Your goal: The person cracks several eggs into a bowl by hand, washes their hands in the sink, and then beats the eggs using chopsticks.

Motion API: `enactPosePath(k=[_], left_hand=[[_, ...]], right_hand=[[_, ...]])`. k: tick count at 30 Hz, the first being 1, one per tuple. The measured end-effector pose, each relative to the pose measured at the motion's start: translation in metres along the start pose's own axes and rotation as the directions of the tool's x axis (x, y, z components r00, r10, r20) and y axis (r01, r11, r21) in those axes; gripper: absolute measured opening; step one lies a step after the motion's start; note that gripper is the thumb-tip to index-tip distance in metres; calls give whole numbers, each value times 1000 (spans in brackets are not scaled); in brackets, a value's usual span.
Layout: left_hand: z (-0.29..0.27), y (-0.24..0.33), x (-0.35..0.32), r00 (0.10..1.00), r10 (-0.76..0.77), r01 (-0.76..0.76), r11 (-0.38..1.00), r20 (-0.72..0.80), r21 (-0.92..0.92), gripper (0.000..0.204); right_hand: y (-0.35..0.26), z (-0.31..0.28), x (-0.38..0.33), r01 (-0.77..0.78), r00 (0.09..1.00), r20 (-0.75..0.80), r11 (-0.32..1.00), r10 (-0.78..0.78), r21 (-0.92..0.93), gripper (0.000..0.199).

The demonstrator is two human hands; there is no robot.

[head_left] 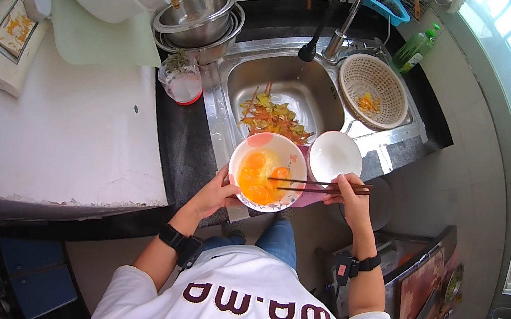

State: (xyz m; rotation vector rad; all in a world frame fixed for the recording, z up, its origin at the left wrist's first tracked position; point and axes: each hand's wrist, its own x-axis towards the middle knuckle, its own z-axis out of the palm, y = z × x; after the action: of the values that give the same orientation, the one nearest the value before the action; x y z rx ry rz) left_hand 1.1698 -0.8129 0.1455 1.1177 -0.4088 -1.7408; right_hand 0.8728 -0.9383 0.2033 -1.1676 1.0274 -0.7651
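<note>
My left hand (219, 192) grips the rim of a white bowl (300, 166) with pink and floral markings, held over the sink's front edge. Inside lie several raw eggs (259, 179), their orange yolks partly broken. A pair of dark chopsticks (324, 189) is pinched in my right hand (347, 191), with the tips down in the egg. Just beyond that hand, a smaller white bowl (336, 159) sits beside the egg bowl and appears empty. Something pink (310, 198), perhaps a cloth, shows between the two bowls and my right hand.
Vegetable peelings (275, 117) lie in the steel sink (326, 94) under the black-headed faucet (308, 51). A beige colander (373, 91) holding yellow scraps stands to the right, near a green soap bottle (415, 48). Stacked steel bowls (197, 20) and a jar (181, 81) stand left of the sink.
</note>
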Motion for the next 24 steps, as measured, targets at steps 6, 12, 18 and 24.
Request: enactPosePath(k=[6, 12, 18, 24], left_hand=[[-3, -3, -1, 1000, 18, -18, 1000, 24, 1, 72], [-9, -9, -2, 996, 54, -49, 996, 69, -75, 72], [-12, -16, -2, 996, 76, -71, 994, 50, -88, 72], [-11, -20, -1, 994, 96, -92, 991, 44, -95, 72]], right_hand=[[7, 0, -7, 9, 999, -37, 1000, -8, 22, 23], [12, -1, -17, 5, 999, -37, 998, -2, 66, 25], [16, 3, -13, 73, 992, -111, 990, -60, 117, 23], [17, 7, -16, 23, 998, -68, 994, -16, 106, 22]])
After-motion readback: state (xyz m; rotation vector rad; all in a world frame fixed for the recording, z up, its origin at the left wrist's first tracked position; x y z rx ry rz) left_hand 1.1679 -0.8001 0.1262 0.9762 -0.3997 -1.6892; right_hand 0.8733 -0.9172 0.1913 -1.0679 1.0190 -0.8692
